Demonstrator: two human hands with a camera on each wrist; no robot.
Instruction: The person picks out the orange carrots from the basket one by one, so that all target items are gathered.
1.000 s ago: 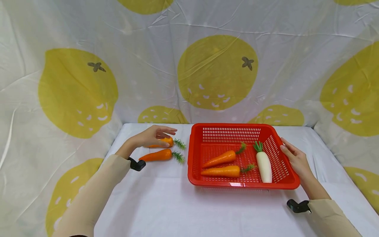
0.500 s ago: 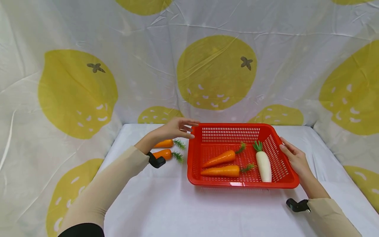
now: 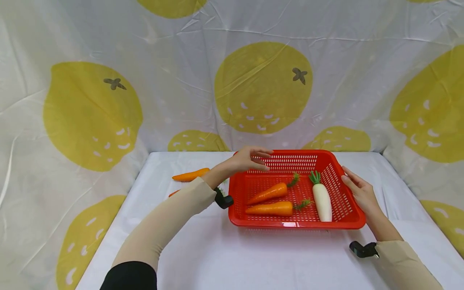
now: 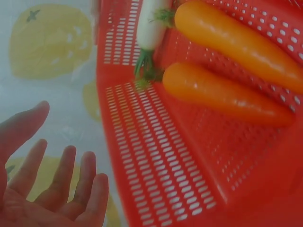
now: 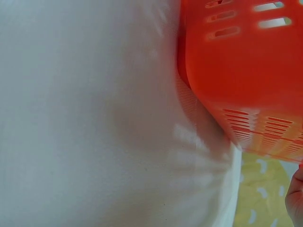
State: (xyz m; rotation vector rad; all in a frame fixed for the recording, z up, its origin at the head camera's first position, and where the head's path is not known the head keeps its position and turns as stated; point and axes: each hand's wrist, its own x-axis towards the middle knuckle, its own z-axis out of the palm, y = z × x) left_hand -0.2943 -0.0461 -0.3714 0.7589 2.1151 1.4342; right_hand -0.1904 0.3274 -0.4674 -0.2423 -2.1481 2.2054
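My left hand (image 3: 250, 159) hovers over the far left part of the red plastic basket (image 3: 290, 225), its fingers loosely extended and holding nothing. In the left wrist view, the left hand (image 4: 57, 189) is apart from the basket wall (image 4: 156, 156). My right hand (image 3: 362, 195) grips the basket's right rim; in the right wrist view only a bit of that hand (image 5: 296, 196) shows. Inside the basket lie an upper carrot (image 3: 269, 193), a lower carrot (image 3: 270, 209) and a white radish (image 3: 322, 203) with a green top.
Left of the basket, one carrot (image 3: 190, 175) lies on the white tablecloth (image 3: 253, 262). Another carrot (image 3: 174, 193) is mostly hidden behind my left forearm. A cloth backdrop with a yellow lemon print (image 3: 264, 88) stands behind the table.
My left hand has moved right, from above the loose carrots to over the basket's far left part. The right hand stays at the basket's rim, and the basket has hardly shifted.
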